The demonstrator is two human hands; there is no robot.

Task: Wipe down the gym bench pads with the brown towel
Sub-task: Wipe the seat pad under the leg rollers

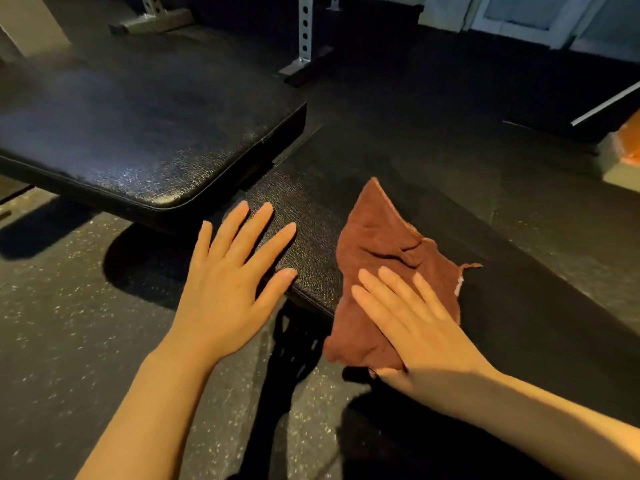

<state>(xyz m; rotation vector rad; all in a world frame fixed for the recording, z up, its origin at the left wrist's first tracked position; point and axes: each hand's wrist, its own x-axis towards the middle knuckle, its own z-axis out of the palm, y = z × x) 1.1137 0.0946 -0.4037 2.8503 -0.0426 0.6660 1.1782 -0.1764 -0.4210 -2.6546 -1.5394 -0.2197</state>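
The brown towel (377, 247) lies crumpled on the smaller black seat pad (308, 209) of the gym bench, draped over its near edge. My right hand (412, 323) presses flat on the towel's lower part with straight fingers. My left hand (232, 271) rests open with spread fingers on the seat pad's left edge, beside the towel and not touching it. The long black back pad (138, 133) stretches away to the upper left, separated from the seat pad by a narrow gap.
Speckled black rubber flooring (69, 323) surrounds the bench. White perforated rack uprights (304, 32) with feet stand at the back. An orange-edged object (627, 147) and a white bar sit at the right edge. The bench's frame shows dark under the seat.
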